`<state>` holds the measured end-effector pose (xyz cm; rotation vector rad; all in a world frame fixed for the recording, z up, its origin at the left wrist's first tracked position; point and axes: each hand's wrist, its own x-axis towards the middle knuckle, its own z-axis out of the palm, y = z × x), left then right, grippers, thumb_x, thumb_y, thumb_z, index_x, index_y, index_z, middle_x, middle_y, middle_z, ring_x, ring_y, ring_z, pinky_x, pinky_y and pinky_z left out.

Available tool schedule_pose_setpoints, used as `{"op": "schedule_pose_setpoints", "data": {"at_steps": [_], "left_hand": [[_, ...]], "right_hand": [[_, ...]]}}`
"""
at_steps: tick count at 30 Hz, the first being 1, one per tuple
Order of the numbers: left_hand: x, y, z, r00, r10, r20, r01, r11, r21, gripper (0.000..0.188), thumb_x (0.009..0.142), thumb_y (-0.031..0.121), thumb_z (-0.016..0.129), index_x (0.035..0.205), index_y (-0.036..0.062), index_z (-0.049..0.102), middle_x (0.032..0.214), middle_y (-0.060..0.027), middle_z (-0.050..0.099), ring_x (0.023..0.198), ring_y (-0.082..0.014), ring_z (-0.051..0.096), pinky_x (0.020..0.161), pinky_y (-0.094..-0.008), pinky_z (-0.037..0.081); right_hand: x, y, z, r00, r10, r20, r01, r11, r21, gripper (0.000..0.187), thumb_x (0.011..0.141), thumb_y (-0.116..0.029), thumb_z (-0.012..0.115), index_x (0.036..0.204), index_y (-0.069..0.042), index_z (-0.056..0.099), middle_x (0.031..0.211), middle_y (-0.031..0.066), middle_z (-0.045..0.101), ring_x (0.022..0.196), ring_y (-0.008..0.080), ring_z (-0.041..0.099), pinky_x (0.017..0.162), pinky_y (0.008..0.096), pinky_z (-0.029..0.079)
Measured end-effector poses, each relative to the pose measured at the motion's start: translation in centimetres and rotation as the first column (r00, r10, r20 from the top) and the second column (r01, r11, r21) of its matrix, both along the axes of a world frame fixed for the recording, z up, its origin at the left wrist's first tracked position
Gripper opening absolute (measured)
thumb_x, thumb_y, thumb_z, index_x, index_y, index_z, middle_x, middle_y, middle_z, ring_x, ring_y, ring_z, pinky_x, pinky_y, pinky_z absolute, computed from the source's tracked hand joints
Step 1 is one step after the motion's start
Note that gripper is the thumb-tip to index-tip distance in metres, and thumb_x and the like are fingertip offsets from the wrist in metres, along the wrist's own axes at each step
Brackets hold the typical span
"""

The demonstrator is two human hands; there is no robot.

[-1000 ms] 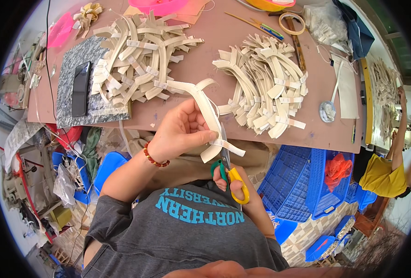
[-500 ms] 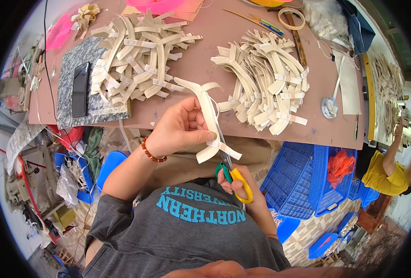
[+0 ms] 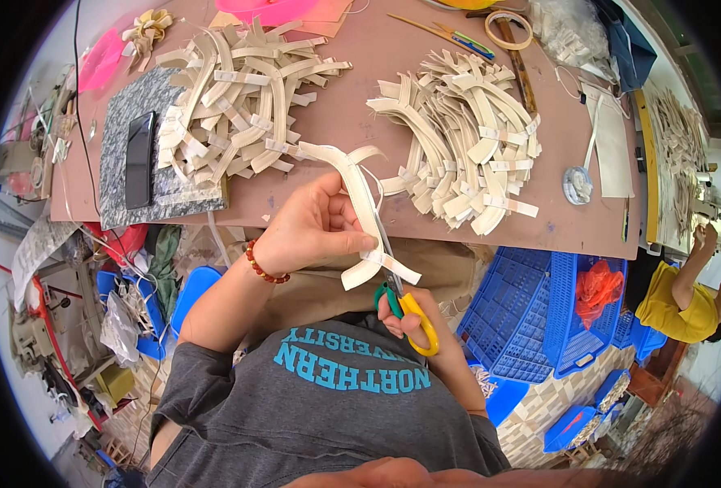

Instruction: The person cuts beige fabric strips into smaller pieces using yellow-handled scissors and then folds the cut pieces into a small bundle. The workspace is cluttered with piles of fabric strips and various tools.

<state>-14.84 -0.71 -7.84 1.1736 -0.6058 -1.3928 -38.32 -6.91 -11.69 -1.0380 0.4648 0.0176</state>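
A cream fabric strip (image 3: 364, 203) with forked ends is held up across the table's near edge, its lower part hanging in front of the body. Near its lower end it is pinched between thumb and fingers of the left hand (image 3: 312, 232). The scissors (image 3: 411, 306) are gripped by the right hand (image 3: 444, 324), fingers curled through the handles; their blades lie along the strip's right edge — how far they are parted cannot be told. A thin pale strand (image 3: 379, 185) curves near the tips. Trimming along that edge seems to be the step in hand; a steady pinch and a blade kept off the fabric body appear to be called for. Beyond, on the table (image 3: 340, 106), a tangled left pile (image 3: 247, 106) and a more aligned right pile (image 3: 466, 138) are seen.
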Motion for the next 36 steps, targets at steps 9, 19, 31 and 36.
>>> {"op": "schedule_pose_setpoints", "data": {"at_steps": [9, 19, 31, 36], "left_hand": [[-0.5, -0.3, -0.4, 0.992, 0.083, -0.097, -0.088, 0.995, -0.056, 0.042, 0.077, 0.0, 0.068, 0.114, 0.0015, 0.048, 0.092, -0.0035, 0.061, 0.082, -0.0097, 0.06, 0.073, -0.0229, 0.051], [0.4, -0.3, -0.6, 0.989, 0.135, -0.062, -0.138, 0.989, -0.048, 0.022, 0.079, -0.002, 0.066, 0.1, -0.0003, 0.059, 0.088, -0.0066, 0.063, 0.075, -0.0115, 0.061, 0.065, -0.0237, 0.052], [0.4, -0.2, 0.2, 0.992, 0.129, -0.009, -0.129, 0.991, -0.044, 0.021, 0.078, -0.005, 0.066, 0.097, 0.0007, 0.06, 0.085, -0.0044, 0.063, 0.073, -0.0096, 0.061, 0.064, -0.0223, 0.052], [0.5, -0.1, 0.0, 0.993, 0.117, 0.008, -0.117, 0.993, -0.017, 0.02, 0.077, -0.004, 0.067, 0.095, 0.0003, 0.06, 0.083, -0.0047, 0.064, 0.07, -0.0099, 0.061, 0.061, -0.0229, 0.051]], "right_hand": [[-0.5, 0.0, -1.0, 0.999, 0.01, -0.052, -0.013, 0.998, -0.057, 0.051, 0.081, -0.055, 0.06, 0.082, -0.004, 0.055, 0.068, -0.0025, 0.05, 0.061, 0.005, 0.043, 0.054, 0.0204, 0.035], [0.4, 1.0, -1.0, 0.998, -0.053, -0.046, 0.049, 0.995, -0.085, 0.081, 0.07, -0.073, 0.056, 0.107, 0.0, 0.05, 0.073, -0.0014, 0.046, 0.058, 0.004, 0.04, 0.051, 0.0184, 0.032], [0.1, 1.2, -1.3, 0.998, -0.063, 0.02, 0.062, 0.998, 0.027, 0.04, 0.084, -0.041, 0.06, 0.086, -0.002, 0.053, 0.069, -0.0025, 0.049, 0.06, 0.0044, 0.043, 0.054, 0.0194, 0.035], [0.0, 1.3, -0.9, 0.998, -0.064, 0.014, 0.062, 0.992, 0.107, 0.043, 0.083, -0.044, 0.062, 0.085, -0.002, 0.053, 0.068, -0.0026, 0.048, 0.058, 0.0039, 0.042, 0.052, 0.0188, 0.034]]}}
